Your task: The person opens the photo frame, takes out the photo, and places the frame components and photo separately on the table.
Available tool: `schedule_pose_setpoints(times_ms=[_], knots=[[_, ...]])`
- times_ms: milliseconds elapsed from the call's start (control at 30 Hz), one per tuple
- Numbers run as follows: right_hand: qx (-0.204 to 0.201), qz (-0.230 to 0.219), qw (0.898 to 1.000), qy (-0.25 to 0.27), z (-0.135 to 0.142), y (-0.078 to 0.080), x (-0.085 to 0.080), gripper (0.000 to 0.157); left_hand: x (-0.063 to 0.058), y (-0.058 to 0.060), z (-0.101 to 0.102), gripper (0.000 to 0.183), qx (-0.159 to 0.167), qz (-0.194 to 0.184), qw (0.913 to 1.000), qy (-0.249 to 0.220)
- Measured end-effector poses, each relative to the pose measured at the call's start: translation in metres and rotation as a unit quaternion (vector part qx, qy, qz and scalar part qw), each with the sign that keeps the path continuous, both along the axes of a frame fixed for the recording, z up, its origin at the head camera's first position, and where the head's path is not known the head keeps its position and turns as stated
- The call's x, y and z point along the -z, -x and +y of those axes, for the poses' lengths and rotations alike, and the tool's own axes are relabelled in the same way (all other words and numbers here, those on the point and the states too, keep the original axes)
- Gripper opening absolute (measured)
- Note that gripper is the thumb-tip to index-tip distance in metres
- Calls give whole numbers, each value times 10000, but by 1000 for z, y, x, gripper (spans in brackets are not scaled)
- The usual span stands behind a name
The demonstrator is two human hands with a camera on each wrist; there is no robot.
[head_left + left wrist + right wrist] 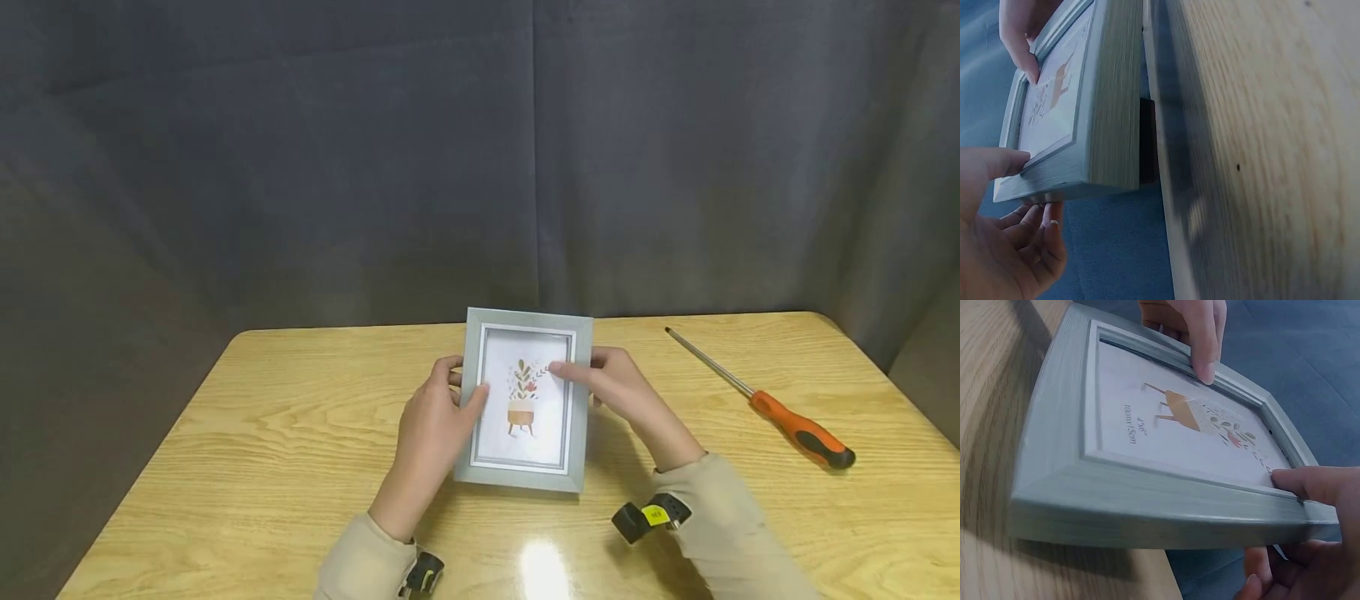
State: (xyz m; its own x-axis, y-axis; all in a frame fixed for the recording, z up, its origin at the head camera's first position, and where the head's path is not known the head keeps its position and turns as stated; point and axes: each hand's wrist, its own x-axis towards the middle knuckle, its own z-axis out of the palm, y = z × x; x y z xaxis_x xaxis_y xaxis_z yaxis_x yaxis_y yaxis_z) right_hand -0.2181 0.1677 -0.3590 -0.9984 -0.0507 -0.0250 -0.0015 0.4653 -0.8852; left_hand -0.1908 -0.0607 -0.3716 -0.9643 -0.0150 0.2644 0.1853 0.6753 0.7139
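A pale grey-green picture frame [523, 481] with a white inner border is held up over the table, its front toward the head camera. Inside it is a print [498, 417] of a plant in a footed orange pot. My left hand [433, 425] grips the left side, thumb on the front and fingers behind. On the opposite side my right hand [618, 383] grips the edge, its thumb reaching over onto the print. Small lettering on the print shows in the right wrist view. A dark piece [1148, 140] sticks out behind the frame in the left wrist view.
A screwdriver [795, 423] with an orange and black handle lies on the right of the wooden table [285, 417], its tip toward the far edge. Dark grey cloth [337, 167] hangs behind the table. Each wrist wears a black strap [652, 515].
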Motion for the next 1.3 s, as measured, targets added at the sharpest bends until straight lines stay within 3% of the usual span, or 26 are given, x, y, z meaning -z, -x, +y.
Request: schedule_pose_setpoints(times_ms=[433,900,1133,1300], knots=[[12,-467,9982,368,-9,8,15,50,2,4,-6,49,-37,-197,9997,160],[101,-605,9977,288,-22,23,33,49,12,10,-16,60,186,-914,9952,305],[275,-886,9937,634,-39,33,36,52,13,13,-23,78,97,-777,9967,227],[506,-1085,9876,1014,-57,39,40,53,12,17,-30,72,-165,-603,9978,205]])
